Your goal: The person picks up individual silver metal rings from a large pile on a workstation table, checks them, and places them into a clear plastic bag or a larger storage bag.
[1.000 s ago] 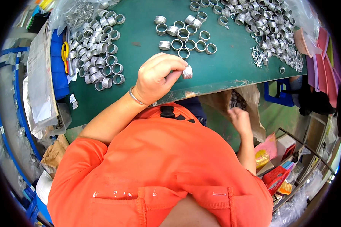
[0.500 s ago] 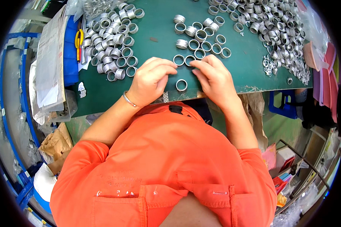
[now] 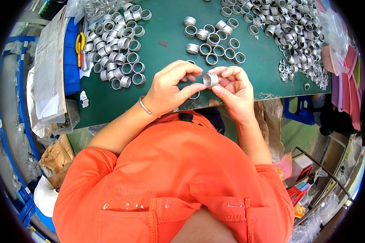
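A silvery metal ring (image 3: 209, 80) with a ridged outer wall is pinched between the thumb and fingers of my right hand (image 3: 233, 87), raised over the near edge of the green table. Its hollow end faces my left hand (image 3: 172, 83), whose thumb tip is at the ring's lower rim. The left fingers are curved and apart from the thumb. A second ring (image 3: 195, 96) lies on the table below the left thumb, partly covered by it. Just beyond my hands is a loose group of similar rings (image 3: 219, 50), some standing on end, others on their sides.
Piles of rings lie at the left (image 3: 117, 52) and far right (image 3: 288, 28), with small metal bits (image 3: 286, 71) beside the right pile. A blue bin (image 3: 71, 60) with yellow-handled scissors (image 3: 80, 42) borders the table's left. Pink sheets (image 3: 345, 89) hang at the right edge.
My right hand has picked up a ring from the near part of the group and brought it closer. My left hand has moved rightward to it. The view has shifted slightly.
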Motion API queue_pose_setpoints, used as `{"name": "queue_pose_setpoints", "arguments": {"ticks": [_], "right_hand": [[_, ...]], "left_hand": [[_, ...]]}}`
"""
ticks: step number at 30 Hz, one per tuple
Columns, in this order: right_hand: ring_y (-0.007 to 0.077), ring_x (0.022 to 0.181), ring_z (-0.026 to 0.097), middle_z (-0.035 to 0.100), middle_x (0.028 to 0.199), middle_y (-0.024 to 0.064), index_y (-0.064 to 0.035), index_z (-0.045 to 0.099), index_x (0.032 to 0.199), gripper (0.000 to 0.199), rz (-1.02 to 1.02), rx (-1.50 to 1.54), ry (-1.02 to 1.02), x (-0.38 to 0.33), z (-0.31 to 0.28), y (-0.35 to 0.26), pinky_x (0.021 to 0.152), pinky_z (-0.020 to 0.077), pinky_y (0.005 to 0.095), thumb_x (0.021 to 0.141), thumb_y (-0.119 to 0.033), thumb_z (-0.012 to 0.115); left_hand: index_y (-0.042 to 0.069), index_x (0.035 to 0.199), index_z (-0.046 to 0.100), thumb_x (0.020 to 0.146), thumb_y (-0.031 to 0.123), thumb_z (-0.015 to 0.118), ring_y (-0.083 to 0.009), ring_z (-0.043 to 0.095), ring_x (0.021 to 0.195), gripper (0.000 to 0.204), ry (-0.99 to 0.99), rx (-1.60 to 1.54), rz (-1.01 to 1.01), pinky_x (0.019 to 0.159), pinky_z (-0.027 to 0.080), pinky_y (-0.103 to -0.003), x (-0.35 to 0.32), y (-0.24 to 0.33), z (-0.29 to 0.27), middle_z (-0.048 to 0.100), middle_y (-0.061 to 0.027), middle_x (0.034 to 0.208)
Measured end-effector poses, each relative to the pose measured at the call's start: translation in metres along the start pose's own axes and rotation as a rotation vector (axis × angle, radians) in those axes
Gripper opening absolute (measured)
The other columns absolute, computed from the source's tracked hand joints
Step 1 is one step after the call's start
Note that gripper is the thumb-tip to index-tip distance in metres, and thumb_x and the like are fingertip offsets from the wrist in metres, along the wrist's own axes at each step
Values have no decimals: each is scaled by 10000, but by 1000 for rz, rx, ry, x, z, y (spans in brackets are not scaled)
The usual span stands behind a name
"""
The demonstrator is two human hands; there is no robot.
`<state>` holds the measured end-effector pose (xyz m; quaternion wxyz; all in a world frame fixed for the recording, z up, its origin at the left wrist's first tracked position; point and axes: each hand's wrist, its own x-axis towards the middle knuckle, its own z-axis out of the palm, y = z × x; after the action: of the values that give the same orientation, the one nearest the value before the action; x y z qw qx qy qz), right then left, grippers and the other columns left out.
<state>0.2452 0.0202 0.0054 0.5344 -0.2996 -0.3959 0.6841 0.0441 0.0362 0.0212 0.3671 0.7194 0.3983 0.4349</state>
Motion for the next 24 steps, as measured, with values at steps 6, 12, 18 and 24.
{"name": "queue_pose_setpoints", "arguments": {"ticks": [6,12,18,24], "right_hand": [[245,1120,564,519,1185,167,-17,436,1134,422,-159,-15,-50,-2,6,4,949,495,364,795,169,605],[250,1142,553,506,1179,152,2,450,1160,434,-313,-292,-117,-2,10,6,982,477,378,788,198,563],[219,1137,543,483,1206,136,11,472,1163,346,-251,-277,-51,-2,10,4,962,472,347,848,154,483],[116,994,561,551,1116,88,9,522,1143,233,-54,-314,-21,-5,10,-5,835,481,259,911,31,525]], "left_hand": [[-5,1001,636,700,60,823,-129,641,778,361,-72,-80,-48,685,527,-246,1,1,-2,660,-90,948],[-27,1035,614,729,59,811,-128,659,814,375,-96,-186,-137,738,547,-259,-3,7,0,673,-81,939],[-26,1066,593,752,36,789,-126,652,837,376,-88,-202,-123,759,542,-261,-3,6,5,657,-84,969],[-31,1069,584,757,36,786,-120,641,838,378,-112,-205,-156,770,535,-258,-3,9,4,643,-82,987]]}}
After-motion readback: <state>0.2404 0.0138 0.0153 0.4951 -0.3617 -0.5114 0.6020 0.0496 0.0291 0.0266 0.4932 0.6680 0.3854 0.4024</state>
